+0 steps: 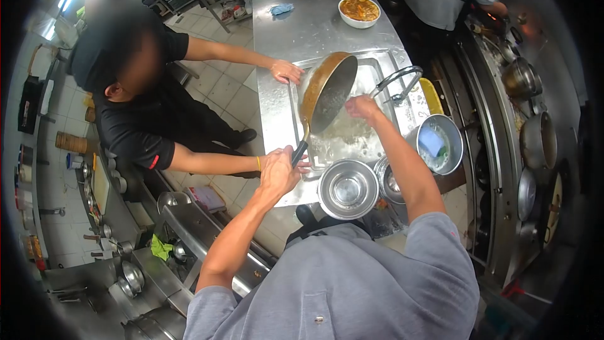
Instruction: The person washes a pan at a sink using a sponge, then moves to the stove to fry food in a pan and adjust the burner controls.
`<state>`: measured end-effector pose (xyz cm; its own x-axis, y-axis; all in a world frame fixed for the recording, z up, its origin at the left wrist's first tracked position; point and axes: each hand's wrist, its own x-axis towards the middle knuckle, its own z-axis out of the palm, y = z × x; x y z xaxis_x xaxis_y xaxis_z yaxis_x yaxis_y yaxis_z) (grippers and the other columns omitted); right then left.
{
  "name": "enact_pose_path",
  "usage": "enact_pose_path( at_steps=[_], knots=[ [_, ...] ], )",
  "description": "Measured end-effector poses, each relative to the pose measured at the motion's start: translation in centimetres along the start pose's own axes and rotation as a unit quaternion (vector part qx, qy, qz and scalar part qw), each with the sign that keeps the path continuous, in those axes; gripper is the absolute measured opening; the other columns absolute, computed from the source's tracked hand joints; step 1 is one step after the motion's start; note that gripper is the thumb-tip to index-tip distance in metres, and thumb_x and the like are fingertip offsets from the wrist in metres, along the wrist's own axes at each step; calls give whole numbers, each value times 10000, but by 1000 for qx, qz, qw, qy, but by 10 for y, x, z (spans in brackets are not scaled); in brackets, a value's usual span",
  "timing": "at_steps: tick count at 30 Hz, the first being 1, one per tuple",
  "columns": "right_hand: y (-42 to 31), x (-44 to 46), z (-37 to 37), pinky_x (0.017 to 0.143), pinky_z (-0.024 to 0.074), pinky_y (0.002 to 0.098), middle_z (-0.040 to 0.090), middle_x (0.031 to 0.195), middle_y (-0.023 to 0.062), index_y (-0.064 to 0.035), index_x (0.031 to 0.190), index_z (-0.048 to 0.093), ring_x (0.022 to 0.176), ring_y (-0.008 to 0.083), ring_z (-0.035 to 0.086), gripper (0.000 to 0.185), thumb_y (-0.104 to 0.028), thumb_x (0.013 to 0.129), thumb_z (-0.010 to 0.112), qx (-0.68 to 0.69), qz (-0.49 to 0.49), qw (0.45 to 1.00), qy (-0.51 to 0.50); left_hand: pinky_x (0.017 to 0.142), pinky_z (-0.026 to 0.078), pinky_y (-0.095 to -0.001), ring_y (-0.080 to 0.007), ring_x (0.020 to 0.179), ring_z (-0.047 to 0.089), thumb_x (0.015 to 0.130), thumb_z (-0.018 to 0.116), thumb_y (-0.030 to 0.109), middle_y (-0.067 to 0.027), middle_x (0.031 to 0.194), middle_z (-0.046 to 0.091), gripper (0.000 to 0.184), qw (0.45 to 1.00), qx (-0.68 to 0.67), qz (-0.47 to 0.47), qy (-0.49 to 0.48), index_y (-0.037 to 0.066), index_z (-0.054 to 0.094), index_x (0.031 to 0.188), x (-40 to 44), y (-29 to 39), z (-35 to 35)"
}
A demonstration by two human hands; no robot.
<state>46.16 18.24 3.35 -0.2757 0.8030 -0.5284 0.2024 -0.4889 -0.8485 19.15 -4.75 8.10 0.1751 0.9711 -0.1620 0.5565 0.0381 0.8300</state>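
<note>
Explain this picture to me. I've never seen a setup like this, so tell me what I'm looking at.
There is no machine here, only people. A camera on the head of the person in grey looks forward and down, so their arms come in from the bottom. Their left hand grips the black handle of a pan, tilted over a sink. Their right hand is beside the pan's open side, near the tap; whether it holds anything is hard to tell. A co-worker in black stands at the left of the picture, one hand beside the pan. On the metal counter stands a white bowl of food; nearer the camera are a metal bowl and a pot with a blue sponge-like thing inside.
</note>
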Motion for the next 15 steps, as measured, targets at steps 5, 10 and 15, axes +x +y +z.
enact_pose_path(
  at_steps=[5,10,15],
  knots=[
    [-11,26,-8,753,517,359,639,1001,134,33,1103,606,847,228,612,314,-189,916,486,24,7,1000,-12,619,524,-374,-284,746,693,783,660,100,-170,785,695,240,999,35,-28,1,-61,587,946,-2,31,-9],
    [-41,42,11,895,484,459,611,1105,152,19,1258,515,1010,261,585,379,-196,955,439,74,34,995,59,430,471,-271,-143,581,637,806,656,41,-123,930,695,246,971,-96,-204,-82,-86,605,1011,-10,100,-31],
    [-51,32,74,701,517,338,637,973,100,-36,1076,600,805,205,615,218,-161,908,540,263,-96,953,-110,400,439,-272,-110,450,549,802,681,80,-63,718,618,239,975,-81,-183,-96,-55,621,989,-17,106,-26]
  ],
)
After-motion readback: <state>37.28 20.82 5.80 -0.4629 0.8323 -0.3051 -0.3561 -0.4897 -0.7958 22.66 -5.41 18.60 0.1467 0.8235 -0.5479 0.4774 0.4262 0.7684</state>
